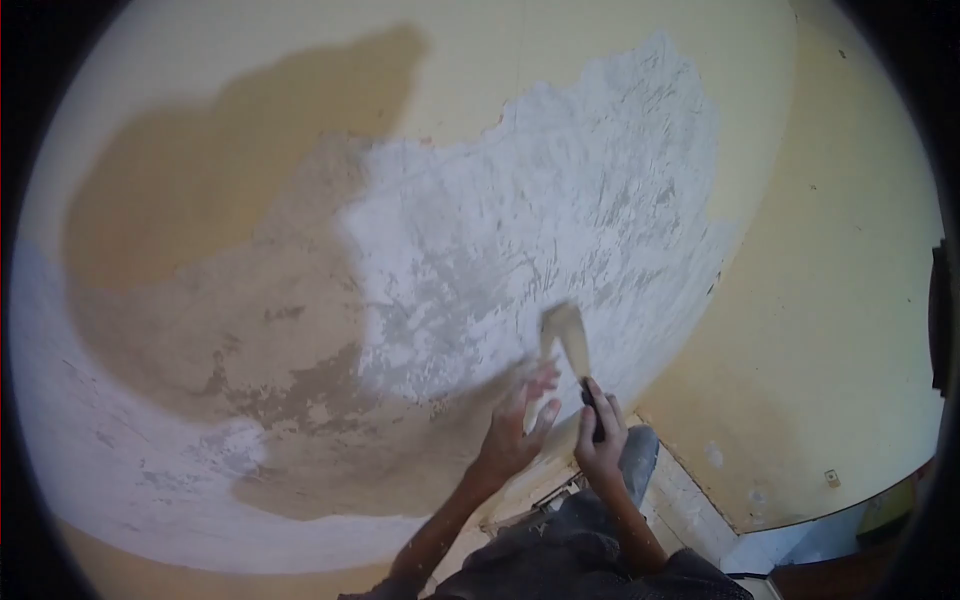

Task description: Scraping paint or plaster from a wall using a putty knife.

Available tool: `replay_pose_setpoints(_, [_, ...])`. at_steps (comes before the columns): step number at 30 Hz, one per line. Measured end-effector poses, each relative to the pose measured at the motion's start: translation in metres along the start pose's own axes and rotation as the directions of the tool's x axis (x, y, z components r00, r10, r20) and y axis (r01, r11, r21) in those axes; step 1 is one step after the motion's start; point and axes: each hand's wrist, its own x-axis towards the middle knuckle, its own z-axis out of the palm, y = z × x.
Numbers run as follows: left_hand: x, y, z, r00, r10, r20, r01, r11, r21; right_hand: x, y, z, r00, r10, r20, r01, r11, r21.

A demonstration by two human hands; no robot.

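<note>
- I see the right hand (602, 440) near the lower middle of my view; its fingers are closed around the dark handle (598, 412) of a scraper (571, 345).
- The scraper is in front of the wall (480, 55), with its broad, pale blade pointing up and a little to the left. The blade is blurred, so I cannot tell whether its edge touches the surface.
- The left hand (513, 432) is just beside the scraper, on its left. Its fingers are open and spread, and I see nothing gripped in them. Their tips are near the blade, but because of the blur I cannot tell if they touch it.
- Behind both hands, the wall has yellowish paint at the top, and below it a large white patch (530, 170) with a ragged upper border. Inside this patch I notice grey areas (440, 300) and many short scratch marks.
- A wide, soft shadow (290, 120) covers much of the left side, over the paint and also over the patch.
- On my right, a second yellowish wall (845, 250) meets the first one; low on it I find a small square fitting (832, 478).
- At the bottom I see the person's dark clothing (555, 555), and a light floor (685, 495) to the right of it.
</note>
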Motion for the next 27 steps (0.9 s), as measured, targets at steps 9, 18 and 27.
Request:
replay_pose_setpoints(9, [0.057, 0.124, -0.048, 0.915, 0.192, -0.355, -0.253, 0.958, -0.133, 0.116, -0.096, 0.009, 0.915, -0.392, -0.092, 0.392, 0.920, -0.026])
replay_pose_setpoints(18, [0.071, 0.141, -0.065, 0.917, 0.199, -0.345, -0.253, 0.960, -0.118, 0.130, -0.125, 0.012, 0.939, -0.345, -0.016, 0.341, 0.934, -0.110])
replay_pose_setpoints(27, [0.076, 0.134, -0.066, 0.914, 0.183, -0.362, -0.253, 0.955, -0.157, 0.122, -0.132, 0.010, 0.967, -0.249, 0.059, 0.252, 0.966, -0.064])
